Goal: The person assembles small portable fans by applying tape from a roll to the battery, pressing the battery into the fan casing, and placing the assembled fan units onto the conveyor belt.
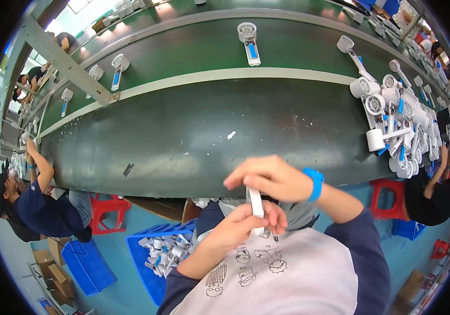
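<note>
My left hand (238, 226) is closed around a narrow white fan handle (257, 206), held upright in front of my chest. My right hand (277, 177), with a blue band on its wrist, lies over the handle's upper end. Its fingers are stretched out to the left, and it hides whatever is at that end. Whether the right palm presses on the handle, I cannot tell. Both hands are at the near edge of the dark worktable (183, 136). On the right of the table lies a heap of white handheld fans (393, 115), some with blue cells showing in their handles.
Beyond the table, a green conveyor (183, 58) carries spaced fans, one fan (249, 44) straight ahead. A metal post (62, 58) rises at left. A blue crate (141, 247) of white parts stands below left. People sit at both sides near red stools (108, 212).
</note>
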Available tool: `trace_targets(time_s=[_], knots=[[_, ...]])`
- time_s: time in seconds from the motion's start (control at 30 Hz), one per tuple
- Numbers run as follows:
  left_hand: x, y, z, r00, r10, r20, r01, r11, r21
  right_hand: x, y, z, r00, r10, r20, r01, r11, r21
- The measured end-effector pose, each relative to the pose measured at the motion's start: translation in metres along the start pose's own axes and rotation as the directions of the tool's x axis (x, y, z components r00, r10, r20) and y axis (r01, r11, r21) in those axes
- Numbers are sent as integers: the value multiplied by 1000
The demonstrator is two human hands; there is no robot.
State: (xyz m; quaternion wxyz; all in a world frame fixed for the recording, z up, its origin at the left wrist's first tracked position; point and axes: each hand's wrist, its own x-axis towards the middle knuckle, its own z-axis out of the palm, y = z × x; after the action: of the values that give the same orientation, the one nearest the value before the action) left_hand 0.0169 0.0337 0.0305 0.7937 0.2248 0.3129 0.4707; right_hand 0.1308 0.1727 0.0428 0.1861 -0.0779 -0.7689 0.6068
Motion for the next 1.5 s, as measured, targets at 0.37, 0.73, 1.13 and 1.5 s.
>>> trace_targets(time_s=[0.37, 0.73, 1.13, 1.5], knots=[[4, 28, 6, 923, -16, 385, -143, 914, 379, -6, -7, 4, 899, 344, -272, -73, 730, 679], [11, 32, 12, 854, 95, 511, -72, 995, -66, 0, -6, 9, 914, 370, -169, -124, 649, 751], [7, 2, -12, 899, 247, 363, -182, 962, -205, 25, 111, -348, 535, -297, -791, -836, -46, -547], [-2, 7, -24, 968, 247, 48, -249, 968, 30, -8, 72, -193, 756, -31, -653, -629, 242, -739]])
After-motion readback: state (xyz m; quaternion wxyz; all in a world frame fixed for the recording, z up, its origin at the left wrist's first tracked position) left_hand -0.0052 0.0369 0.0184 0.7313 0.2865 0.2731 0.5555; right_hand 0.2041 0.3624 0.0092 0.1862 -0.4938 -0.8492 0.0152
